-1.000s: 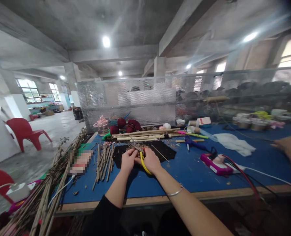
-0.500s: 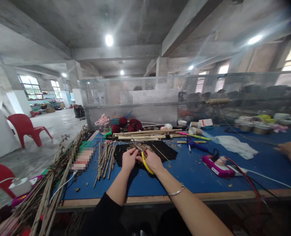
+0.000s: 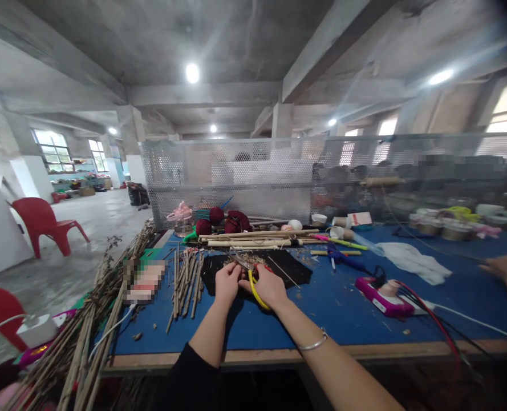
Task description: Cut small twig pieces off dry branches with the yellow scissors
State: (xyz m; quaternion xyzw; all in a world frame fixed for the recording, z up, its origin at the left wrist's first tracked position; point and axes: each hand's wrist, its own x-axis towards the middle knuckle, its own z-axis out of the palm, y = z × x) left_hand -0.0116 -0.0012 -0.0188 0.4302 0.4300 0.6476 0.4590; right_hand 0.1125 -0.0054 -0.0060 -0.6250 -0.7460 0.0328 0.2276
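Note:
My right hand [image 3: 272, 287] is closed around a pair of scissors [image 3: 256, 294] with yellow handles, its metal blades pointing away to the upper left. Close beside the blades, my left hand [image 3: 226, 283] has its fingers pinched together. What lies between those fingertips is too small to make out. Under both hands spreads a black cloth [image 3: 298, 268] strewn with brown plant scraps. A thin stick [image 3: 284, 271] rests across the cloth's right part. Left of the cloth lie several cut dry stalks [image 3: 187, 279].
A heap of long dry stems [image 3: 82, 342] hangs over the table's left edge. Bamboo sticks [image 3: 257, 244] and dark red yarn balls [image 3: 216, 215] lie at the back. To the right are a blue glue gun [image 3: 341, 255], a purple power strip [image 3: 384, 299] and another person's hand [image 3: 503, 267].
The scissors' handles have spread wider in my right hand, and a reddish part of them now shows. My left hand stays pinched near the blades. The view has shifted slightly.

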